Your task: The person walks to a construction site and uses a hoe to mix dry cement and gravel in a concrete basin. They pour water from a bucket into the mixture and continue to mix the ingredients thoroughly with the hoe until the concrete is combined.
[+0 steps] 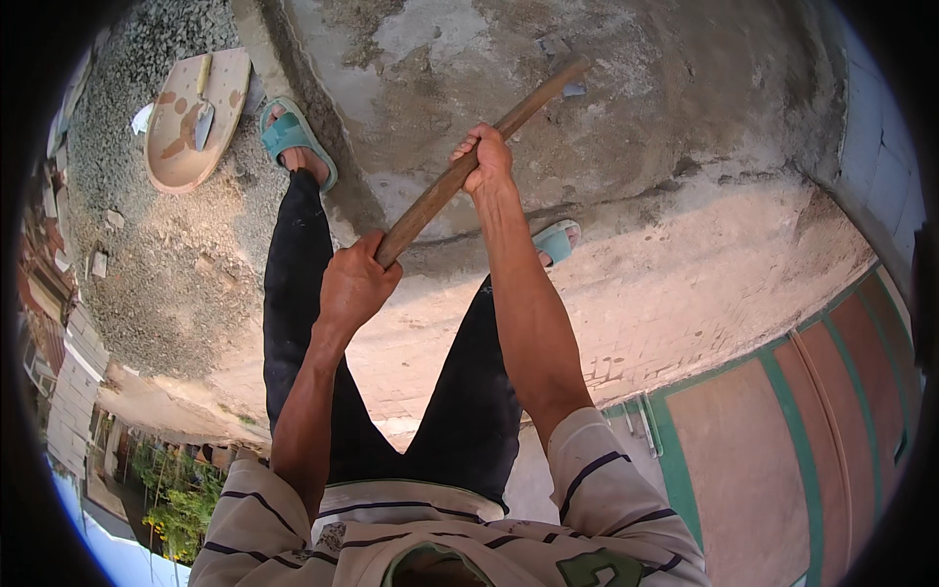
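Both my hands grip a thick wooden tool handle (440,195), which slants from my middle up to the far right. My left hand (357,284) is closed around its near end. Farther along, my right hand (486,157) is wrapped about the shaft. At the far end a small bit of grey metal (574,89) shows, but I cannot make out the kind of tool head. Beneath the tool lies rough, patchy grey concrete (636,127), damp-looking in places.
At the far left a pinkish shallow basin (161,157) lies on gravel (127,254), with a wooden-handled trowel (203,125) in it. A raised concrete edge (323,108) runs beside my left sandal (293,137). My right sandal (556,241) stands at the slab's near edge. A green-trimmed wall (724,430) rises at right.
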Available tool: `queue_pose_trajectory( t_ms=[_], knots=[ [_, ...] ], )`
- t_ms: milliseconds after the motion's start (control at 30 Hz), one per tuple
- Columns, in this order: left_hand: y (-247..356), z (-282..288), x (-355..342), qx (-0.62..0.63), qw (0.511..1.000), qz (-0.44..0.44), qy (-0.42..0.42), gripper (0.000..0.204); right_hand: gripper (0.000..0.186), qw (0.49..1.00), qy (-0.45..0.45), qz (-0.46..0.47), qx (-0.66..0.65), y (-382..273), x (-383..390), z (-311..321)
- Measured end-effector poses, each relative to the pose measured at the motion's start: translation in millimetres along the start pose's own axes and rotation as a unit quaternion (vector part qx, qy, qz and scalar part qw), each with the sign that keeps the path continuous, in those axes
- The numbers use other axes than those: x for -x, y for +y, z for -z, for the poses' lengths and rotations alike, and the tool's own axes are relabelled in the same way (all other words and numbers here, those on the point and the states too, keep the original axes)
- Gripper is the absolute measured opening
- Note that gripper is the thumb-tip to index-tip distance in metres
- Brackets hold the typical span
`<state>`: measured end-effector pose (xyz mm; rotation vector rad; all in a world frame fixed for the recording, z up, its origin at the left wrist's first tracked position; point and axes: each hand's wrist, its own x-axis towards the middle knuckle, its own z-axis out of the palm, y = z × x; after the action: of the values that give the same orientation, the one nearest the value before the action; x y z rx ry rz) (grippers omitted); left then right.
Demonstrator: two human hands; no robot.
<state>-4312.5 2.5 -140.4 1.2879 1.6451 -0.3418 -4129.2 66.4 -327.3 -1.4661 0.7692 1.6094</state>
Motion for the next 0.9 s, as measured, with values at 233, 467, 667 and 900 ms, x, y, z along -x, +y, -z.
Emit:
queue_pose_trajectory(
  t_ms=[233, 467, 667, 900],
  knots=[
    [-72.5, 56.1, 60.9, -0.026, 0.996, 0.058, 0.066, 0.029, 0.011, 0.999, -0.030, -0.031, -0.019, 117.0, 43.2, -64.6],
    [-64.0, 34.2, 11.5, 0.089, 0.995, -0.036, 0.018, 0.025, 0.013, 0.992, -0.007, 0.123, 0.041, 32.8, 66.3, -77.8],
    [-10.5, -31.7, 0.8, 0.174, 0.983, -0.017, -0.049, 0.025, 0.016, 0.981, 0.050, 0.120, 0.144, -25.1, 28.4, -12.1],
    [-37.1, 92.2, 39.4, 0.046, 0.996, 0.065, -0.028, 0.018, 0.018, 0.992, 0.027, -0.125, 0.000, 82.9, 24.7, -21.5]
  ],
)
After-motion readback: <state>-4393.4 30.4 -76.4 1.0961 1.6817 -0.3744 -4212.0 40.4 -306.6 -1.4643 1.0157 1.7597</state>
